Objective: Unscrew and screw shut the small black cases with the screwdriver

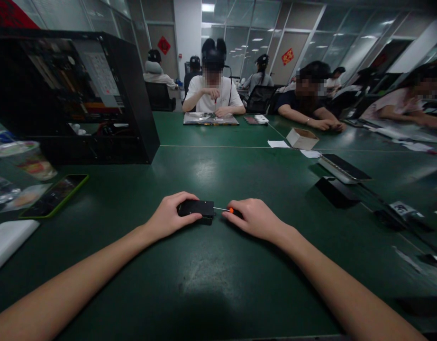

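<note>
My left hand (pixel 174 214) is closed around the left part of a black rectangular box-like device (pixel 200 207), thumb in front and fingers behind. The device is low over the green table; its exact kind cannot be made out. A screwdriver (pixel 222 209) with a thin metal shaft and an orange collar is in my right hand (pixel 254 218), whose fingers are wrapped around the handle and hide most of it. The shaft points left, and its tip meets the right end of the device.
A large open computer case (pixel 133 104) stands at left, near a lidded cup (pixel 30 158) and a green-edged phone (pixel 57 195). To the right are a small cardboard box (pixel 302 138), a dark-topped slab (pixel 342 168) and cables. Across the green table (pixel 204 161), a person (pixel 214 92) works on a flat panel (pixel 211 119).
</note>
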`<state>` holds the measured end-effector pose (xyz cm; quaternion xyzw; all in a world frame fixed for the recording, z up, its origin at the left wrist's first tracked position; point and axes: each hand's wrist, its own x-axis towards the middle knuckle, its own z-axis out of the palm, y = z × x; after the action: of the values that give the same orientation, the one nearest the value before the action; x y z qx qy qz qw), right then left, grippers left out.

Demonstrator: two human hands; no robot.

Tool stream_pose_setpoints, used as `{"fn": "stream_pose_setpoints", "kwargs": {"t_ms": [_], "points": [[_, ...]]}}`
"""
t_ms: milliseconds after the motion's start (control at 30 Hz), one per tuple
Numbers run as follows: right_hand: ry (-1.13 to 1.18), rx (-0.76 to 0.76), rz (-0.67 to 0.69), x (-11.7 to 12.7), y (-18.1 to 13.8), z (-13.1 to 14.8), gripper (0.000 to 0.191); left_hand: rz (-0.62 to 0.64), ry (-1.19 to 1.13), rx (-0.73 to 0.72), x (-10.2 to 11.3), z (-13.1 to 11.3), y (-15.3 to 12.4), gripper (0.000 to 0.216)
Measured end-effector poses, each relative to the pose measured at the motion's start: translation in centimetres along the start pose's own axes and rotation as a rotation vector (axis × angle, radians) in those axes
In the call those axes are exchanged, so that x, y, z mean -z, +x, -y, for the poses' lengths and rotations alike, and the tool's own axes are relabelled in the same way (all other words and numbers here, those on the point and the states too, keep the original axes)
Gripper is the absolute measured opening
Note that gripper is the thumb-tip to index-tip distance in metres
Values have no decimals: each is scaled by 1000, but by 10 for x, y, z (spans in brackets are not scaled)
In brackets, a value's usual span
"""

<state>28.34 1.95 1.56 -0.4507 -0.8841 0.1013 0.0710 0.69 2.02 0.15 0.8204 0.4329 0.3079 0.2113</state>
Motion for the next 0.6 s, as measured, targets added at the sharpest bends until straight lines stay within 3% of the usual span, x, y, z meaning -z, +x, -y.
{"fn": "stream_pose_setpoints", "kwargs": {"t_ms": [167,333,500,600], "points": [[-34,34,-7,-2,-2,11,38,-53,-20,69,-9,-3,-2,41],[-34,14,-23,-4,-2,12,38,4,-86,42,-4,-4,-1,52],[-56,-21,-36,0,-1,0,39,101,-53,87,8,4,5,40],[-83,48,-38,6,-4,-2,39,67,-47,123,7,6,5,40]]}}
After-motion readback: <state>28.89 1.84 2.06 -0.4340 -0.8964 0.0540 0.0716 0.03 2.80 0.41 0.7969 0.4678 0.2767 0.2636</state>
